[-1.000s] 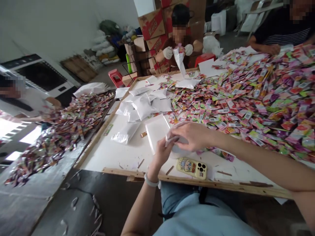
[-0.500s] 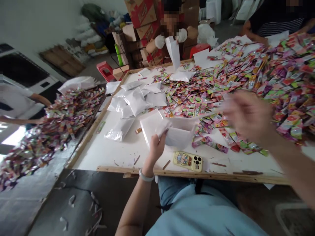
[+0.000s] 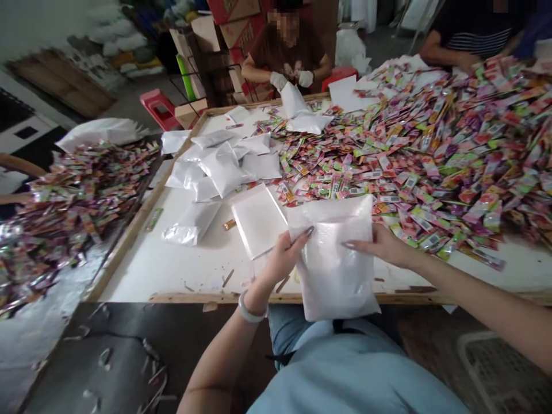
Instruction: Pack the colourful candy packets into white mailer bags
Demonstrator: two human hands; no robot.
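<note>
Glossy, seemingly soft white pouch (image 3: 332, 259)

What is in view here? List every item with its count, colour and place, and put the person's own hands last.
white bag: one, held upright over the near table edge.
flat bag stack: one, white, left of the held bag.
filled bags: a pile, white, far left of the table.
sachets: heap, multicoloured, right half of the table.
second sachet heap: multicoloured, on the left surface.
table: one, white top, wooden rim.
cardboard boxes: several, red and brown, rear.
stool: one, red, rear floor.
co-workers: two, far side.
left hand: grips the bag's left edge.
right hand: grips its right edge.
</note>
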